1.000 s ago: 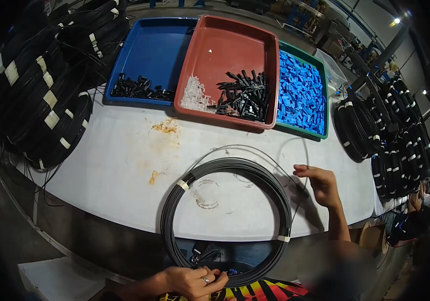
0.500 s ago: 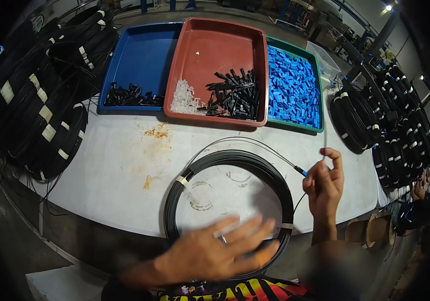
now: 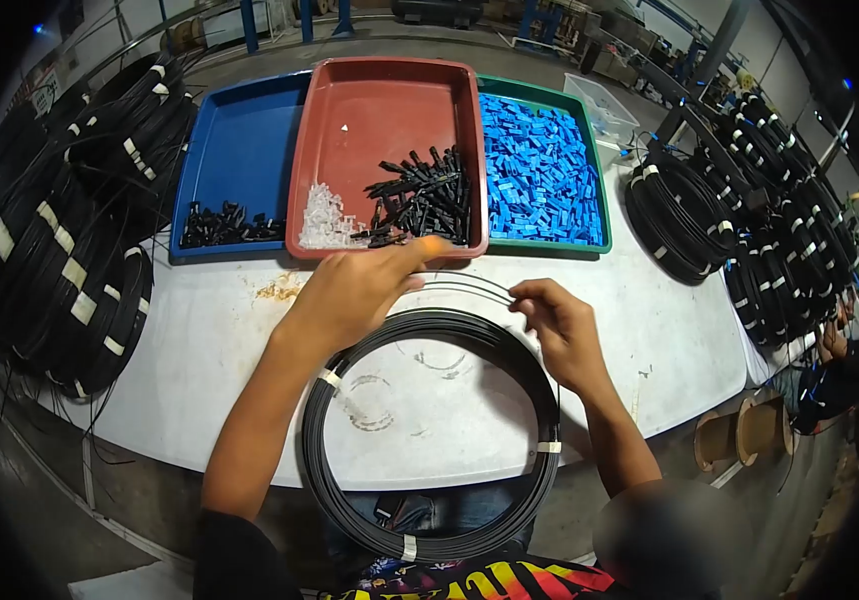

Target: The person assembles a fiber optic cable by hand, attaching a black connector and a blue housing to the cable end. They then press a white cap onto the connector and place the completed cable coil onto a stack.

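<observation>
A black cable coil (image 3: pixel 314 430), bound with white tape bands, lies partly on the table and overhangs its front edge. Two thin cable strands (image 3: pixel 469 285) arch loose above its far side. My right hand (image 3: pixel 564 330) is closed in a pinch on the strands' right end, its fingertips hiding the tip. My left hand (image 3: pixel 349 300) reaches across to the front rim of the red tray (image 3: pixel 389 90). Its index finger, orange at the tip, stretches toward the black connector parts (image 3: pixel 434 195), with the thumb apart below, beside the strands. Its other fingers are hidden.
Clear plastic pieces (image 3: pixel 327 220) share the red tray. Left of it, a blue tray (image 3: pixel 244 130) holds small black parts; right, a green tray (image 3: pixel 604 225) holds blue connector pieces (image 3: pixel 539 170). Stacked cable coils (image 3: pixel 59 250) stand at the left, more coils (image 3: pixel 684 220) at the right.
My left hand has moved up from the coil's near side to the red tray's front. My right hand has shifted left and now pinches the strand end; the blue-tipped connector there is out of sight.
</observation>
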`<state>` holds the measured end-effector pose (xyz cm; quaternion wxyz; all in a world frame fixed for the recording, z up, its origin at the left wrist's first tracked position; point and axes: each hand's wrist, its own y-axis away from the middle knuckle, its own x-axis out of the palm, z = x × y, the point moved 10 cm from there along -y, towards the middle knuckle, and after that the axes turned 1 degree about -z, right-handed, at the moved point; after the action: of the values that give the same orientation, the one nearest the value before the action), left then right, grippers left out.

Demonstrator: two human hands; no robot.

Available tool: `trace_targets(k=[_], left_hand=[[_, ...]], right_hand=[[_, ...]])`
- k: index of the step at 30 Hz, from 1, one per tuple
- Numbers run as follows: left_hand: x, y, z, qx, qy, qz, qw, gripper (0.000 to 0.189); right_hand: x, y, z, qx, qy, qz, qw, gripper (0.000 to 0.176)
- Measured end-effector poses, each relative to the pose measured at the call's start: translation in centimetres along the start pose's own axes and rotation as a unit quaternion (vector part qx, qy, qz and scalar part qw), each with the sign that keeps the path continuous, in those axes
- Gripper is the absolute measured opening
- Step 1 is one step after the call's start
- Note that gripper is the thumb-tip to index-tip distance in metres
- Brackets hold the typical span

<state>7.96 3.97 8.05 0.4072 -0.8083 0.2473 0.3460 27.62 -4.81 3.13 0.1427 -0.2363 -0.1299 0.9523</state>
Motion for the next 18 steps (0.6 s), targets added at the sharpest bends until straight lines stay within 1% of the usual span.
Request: trace_targets(k=[1, 2, 3, 4, 5, 6, 7, 8, 9, 10, 11, 12, 13, 14, 15, 16, 17, 18], left_hand=[[0.1, 0.6, 0.2, 0.002, -0.001, 0.004, 1.000, 0.029], [0.3, 1.3, 0.9, -0.018, 0.011, 0.014, 1.000, 0.027], [0.4, 2.1, 1.7, -0.039, 0.024, 0.024, 0.999, 0.026], [0.2, 2.7, 2.1, -0.041, 0.023, 0.027, 0.999, 0.026], [0.4, 3.4, 2.8, -0.058, 0.060, 0.045, 0.995, 0.024], [0.7, 4.1, 3.4, -0.077, 0.096, 0.062, 0.990, 0.023], [0.6, 4.6, 3.6, -0.054, 0.115, 0.050, 0.991, 0.026], [0.7, 5.0, 3.9, -0.056, 0.116, 0.049, 0.990, 0.026], [0.5, 5.2, 3.7, -0.039, 0.111, 0.037, 0.992, 0.029], [0.3, 5.3, 3.5, -0.021, 0.107, 0.026, 0.994, 0.033], [0.2, 5.5, 3.6, -0.022, 0.109, 0.027, 0.993, 0.033], [0.5, 5.6, 4.0, -0.044, 0.123, 0.053, 0.990, 0.034], [0.7, 5.7, 4.4, -0.065, 0.135, 0.078, 0.986, 0.036], [0.5, 5.8, 4.4, -0.062, 0.137, 0.079, 0.985, 0.036], [0.6, 6.0, 4.2, -0.055, 0.107, 0.099, 0.988, 0.036], [0.7, 6.4, 4.1, -0.047, 0.077, 0.119, 0.989, 0.035], [0.6, 6.9, 4.2, -0.069, 0.083, 0.130, 0.986, 0.039], [0.3, 7.3, 3.7, -0.059, 0.084, 0.135, 0.985, 0.039]], right_hand=[[0.5, -0.2, 0.3, -0.020, 0.067, 0.019, 0.997, 0.018], [0.4, -0.6, -0.1, -0.018, 0.064, 0.016, 0.998, 0.018], [0.3, -0.9, -0.4, -0.043, 0.113, 0.016, 0.993, 0.021], [0.2, -1.1, -0.5, -0.068, 0.162, 0.017, 0.984, 0.024], [-0.4, -1.3, -1.5, -0.031, 0.161, 0.017, 0.986, 0.029], [-0.7, -1.5, -1.6, -0.031, 0.208, 0.035, 0.977, 0.028], [-0.9, -1.3, -1.6, -0.034, 0.248, 0.062, 0.966, 0.028], [-0.8, -1.0, -1.8, -0.036, 0.287, 0.088, 0.953, 0.029], [-0.9, -0.8, -2.0, -0.035, 0.287, 0.089, 0.953, 0.029], [-1.1, -0.5, -3.0, 0.012, 0.276, 0.101, 0.956, 0.026], [-1.3, -0.1, -4.0, 0.060, 0.265, 0.111, 0.956, 0.024], [-1.5, 0.4, -4.3, 0.063, 0.266, 0.111, 0.955, 0.024], [-1.7, 0.9, -4.6, 0.059, 0.291, 0.118, 0.948, 0.018], [-1.8, 1.4, -4.8, 0.054, 0.314, 0.124, 0.940, 0.013], [-1.9, 2.1, -3.9, 0.042, 0.323, 0.124, 0.937, 0.009], [-2.3, 2.9, -3.3, 0.044, 0.324, 0.118, 0.938, 0.009], [-2.5, 3.7, -2.8, 0.054, 0.292, 0.115, 0.948, 0.009], [-2.7, 4.5, -2.3, 0.064, 0.260, 0.109, 0.957, 0.009]])
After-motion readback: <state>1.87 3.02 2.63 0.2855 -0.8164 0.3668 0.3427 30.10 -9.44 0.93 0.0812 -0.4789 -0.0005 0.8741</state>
